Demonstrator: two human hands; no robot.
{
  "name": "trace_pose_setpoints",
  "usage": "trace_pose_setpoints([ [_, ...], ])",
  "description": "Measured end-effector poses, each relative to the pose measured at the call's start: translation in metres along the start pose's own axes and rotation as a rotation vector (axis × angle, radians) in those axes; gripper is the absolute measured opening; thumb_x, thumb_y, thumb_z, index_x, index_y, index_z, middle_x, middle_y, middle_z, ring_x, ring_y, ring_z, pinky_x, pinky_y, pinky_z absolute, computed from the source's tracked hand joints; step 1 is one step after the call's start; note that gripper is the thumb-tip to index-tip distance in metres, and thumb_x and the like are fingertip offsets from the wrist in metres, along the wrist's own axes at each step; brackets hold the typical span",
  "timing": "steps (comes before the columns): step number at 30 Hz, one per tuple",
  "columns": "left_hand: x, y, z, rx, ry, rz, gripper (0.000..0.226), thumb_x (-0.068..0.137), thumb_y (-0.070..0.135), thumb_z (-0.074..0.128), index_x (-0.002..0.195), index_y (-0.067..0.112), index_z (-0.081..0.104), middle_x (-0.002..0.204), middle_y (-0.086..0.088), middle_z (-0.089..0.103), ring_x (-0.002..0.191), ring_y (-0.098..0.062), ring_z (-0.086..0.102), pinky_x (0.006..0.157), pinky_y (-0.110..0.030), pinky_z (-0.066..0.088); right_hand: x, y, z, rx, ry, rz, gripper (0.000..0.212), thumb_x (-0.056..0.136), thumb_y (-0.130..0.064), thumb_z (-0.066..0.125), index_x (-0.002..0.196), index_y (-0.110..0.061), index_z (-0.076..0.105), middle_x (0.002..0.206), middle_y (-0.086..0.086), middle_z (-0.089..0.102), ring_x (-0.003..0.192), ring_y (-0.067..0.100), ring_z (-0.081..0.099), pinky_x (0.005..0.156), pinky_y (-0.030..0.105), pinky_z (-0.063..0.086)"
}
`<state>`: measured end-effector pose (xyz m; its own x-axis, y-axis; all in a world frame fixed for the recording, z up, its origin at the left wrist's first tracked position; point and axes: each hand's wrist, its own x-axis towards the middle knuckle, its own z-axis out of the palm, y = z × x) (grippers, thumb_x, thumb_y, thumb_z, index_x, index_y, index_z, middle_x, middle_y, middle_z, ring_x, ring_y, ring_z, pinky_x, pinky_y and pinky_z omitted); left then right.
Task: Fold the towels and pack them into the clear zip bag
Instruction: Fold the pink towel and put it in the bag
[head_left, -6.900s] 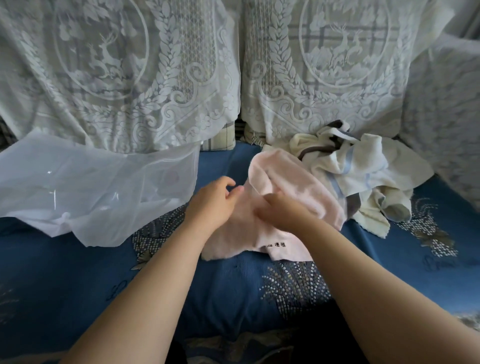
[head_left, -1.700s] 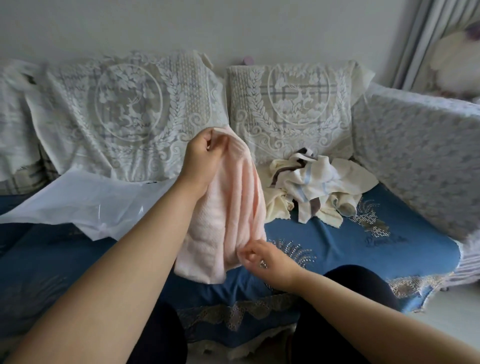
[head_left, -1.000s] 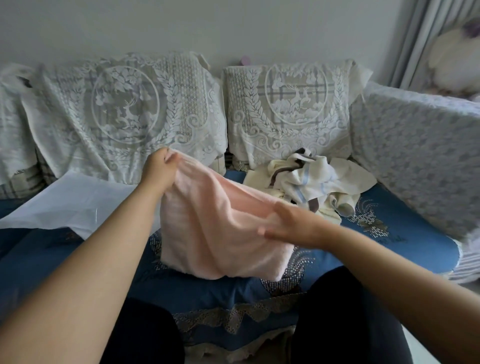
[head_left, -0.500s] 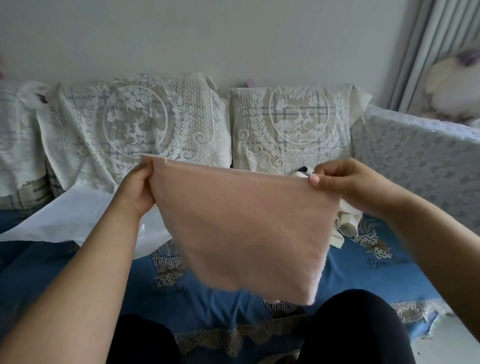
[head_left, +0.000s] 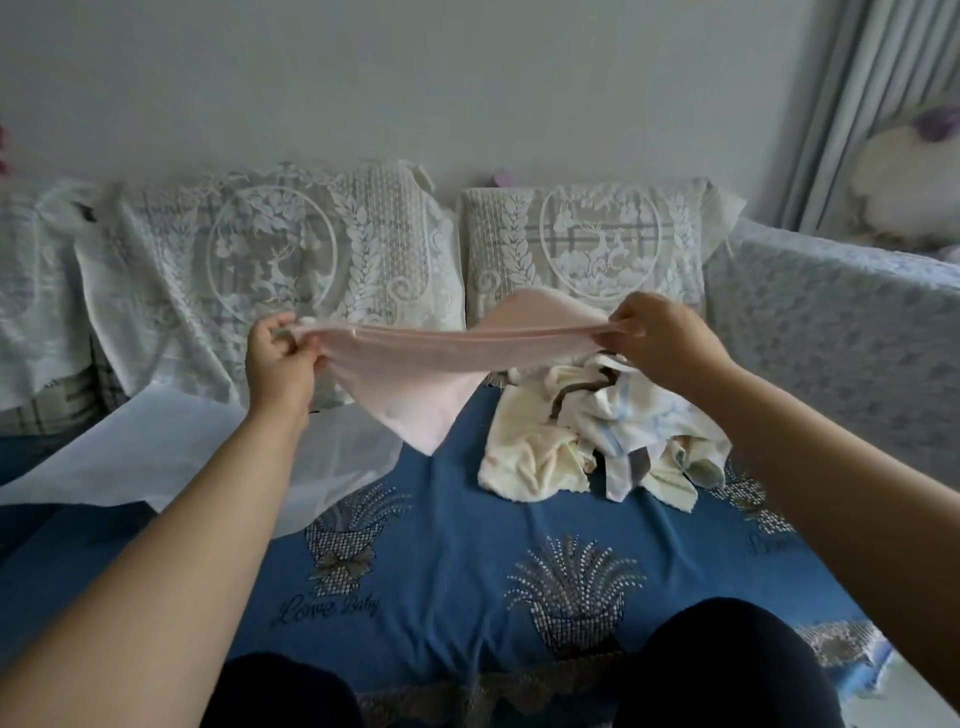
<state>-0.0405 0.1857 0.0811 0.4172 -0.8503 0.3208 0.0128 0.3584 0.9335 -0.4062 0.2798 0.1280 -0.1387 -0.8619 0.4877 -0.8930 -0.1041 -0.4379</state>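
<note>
Both hands, left (head_left: 278, 358) and right (head_left: 657, 338), pinch the pink towel's (head_left: 415, 379) top corners, stretching its edge taut in the air, apparently to square it for folding.

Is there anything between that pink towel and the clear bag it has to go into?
Nothing visible. The pink towel hangs in the air, pinched at its top corners by the left hand and right hand. The bag lies flat on the sofa just below and left of it. The towel pile sits off to the right.
</note>
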Motion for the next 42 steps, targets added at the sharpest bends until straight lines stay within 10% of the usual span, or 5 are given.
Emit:
trace_pose_setpoints([
  [6, -0.009, -0.008, -0.001, 0.148, -0.138, -0.131, 0.018, 0.099, 0.014, 0.046, 0.085, 0.016, 0.056, 0.090, -0.007, 0.062, 0.054, -0.009, 0.066, 0.050, -0.028, 0.058, -0.002, 0.015, 0.003, 0.295, -0.128, 0.143, 0.019, 0.086, -0.029, 0.065, 0.092, -0.011, 0.062, 0.080, 0.002, 0.061, 0.077, 0.024, 0.058, 0.063, 0.033, 0.050],
  [10, -0.014, 0.000, 0.007, 0.372, -0.055, 0.128, 0.017, 0.097, 0.016, 0.047, 0.107, 0.007, 0.057, 0.103, -0.007, 0.061, 0.090, -0.024, 0.062, 0.077, -0.032, 0.052, -0.021, 0.011, 0.009, 0.125, 0.432, 0.060, 0.015, 0.091, -0.032, 0.058, 0.099, -0.021, 0.063, 0.086, 0.002, 0.066, 0.077, 0.025, 0.058, 0.065, 0.032, 0.043],
  [15, -0.042, -0.030, 0.006, 0.803, -0.907, -0.003, 0.014, 0.092, 0.016, 0.056, 0.104, 0.015, 0.063, 0.101, 0.003, 0.067, 0.091, -0.017, 0.060, 0.082, -0.036, 0.049, -0.039, 0.035, 0.040, -0.342, -0.576, -0.028, 0.010, 0.090, -0.031, 0.054, 0.093, -0.029, 0.063, 0.092, -0.001, 0.065, 0.073, 0.016, 0.061, 0.061, 0.027, 0.048],
  [20, -0.015, -0.016, -0.013, 0.647, -0.235, 0.044, 0.019, 0.097, 0.022, 0.047, 0.109, 0.009, 0.055, 0.099, -0.017, 0.061, 0.085, -0.030, 0.059, 0.074, -0.036, 0.044, -0.026, 0.048, 0.009, 0.277, -0.224, 0.185, 0.020, 0.091, -0.025, 0.060, 0.086, -0.005, 0.058, 0.060, 0.007, 0.051, 0.048, 0.020, 0.043, 0.048, 0.027, 0.034],
  [42, -0.024, 0.010, 0.005, 0.271, -0.166, -0.139, 0.016, 0.098, 0.022, 0.050, 0.097, 0.008, 0.057, 0.069, 0.000, 0.040, 0.064, -0.013, 0.048, 0.070, -0.036, 0.060, -0.007, 0.048, 0.006, 0.655, -0.109, 0.301, 0.018, 0.090, -0.009, 0.061, 0.101, 0.005, 0.061, 0.097, 0.020, 0.066, 0.065, 0.012, 0.070, 0.062, 0.017, 0.057],
])
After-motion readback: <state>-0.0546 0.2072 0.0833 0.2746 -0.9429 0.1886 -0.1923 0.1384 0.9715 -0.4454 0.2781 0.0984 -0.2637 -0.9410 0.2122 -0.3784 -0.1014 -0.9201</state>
